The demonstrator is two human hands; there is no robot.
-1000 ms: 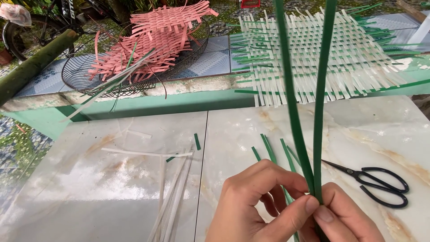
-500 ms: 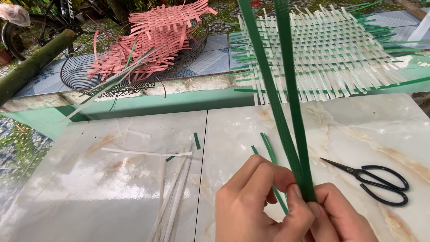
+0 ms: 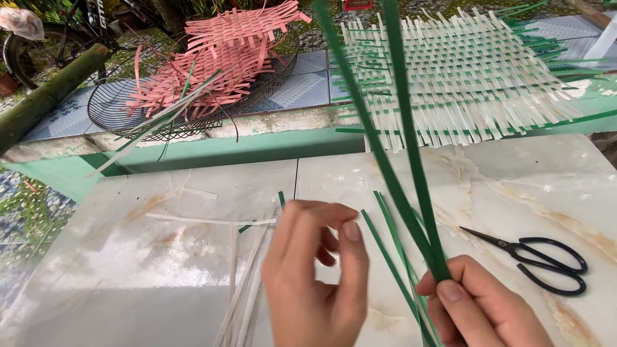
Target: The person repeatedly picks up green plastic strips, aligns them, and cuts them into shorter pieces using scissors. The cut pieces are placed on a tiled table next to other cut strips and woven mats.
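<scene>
Green strips (image 3: pixel 398 160): two long, narrow strips rise from the right hand (image 3: pixel 479 305) and run up past the top edge of the frame, close together at the grip and spreading slightly higher up. Both lean to the left as they rise. Their lower ends are pinched in the right hand, at the lower right of the view, above the marble table (image 3: pixel 160 257).

Right hand: fingers closed around the strips' base, thumb pressed across the front, knuckles toward the camera. The hand sits just left of the black scissors (image 3: pixel 536 257), which lie flat on the table, apart from the hand.

Left hand (image 3: pixel 318 276): free of the strips and holding nothing. It is raised over the table at lower centre, palm turned inward, fingers loosely curled and thumb apart from them. It stands beside the right hand without touching it.

Loose strips: further green strips (image 3: pixel 385 247) lie flat on the table between and under the two hands. White strips (image 3: pixel 247 270) lie to the left of the left hand, one set crosswise.

Background: a white-and-green woven mat (image 3: pixel 463 77) rests on the ledge beyond the table, behind the held strips. A wire basket (image 3: pixel 122 115) with pink woven strips (image 3: pixel 218 58) stands to its left.
</scene>
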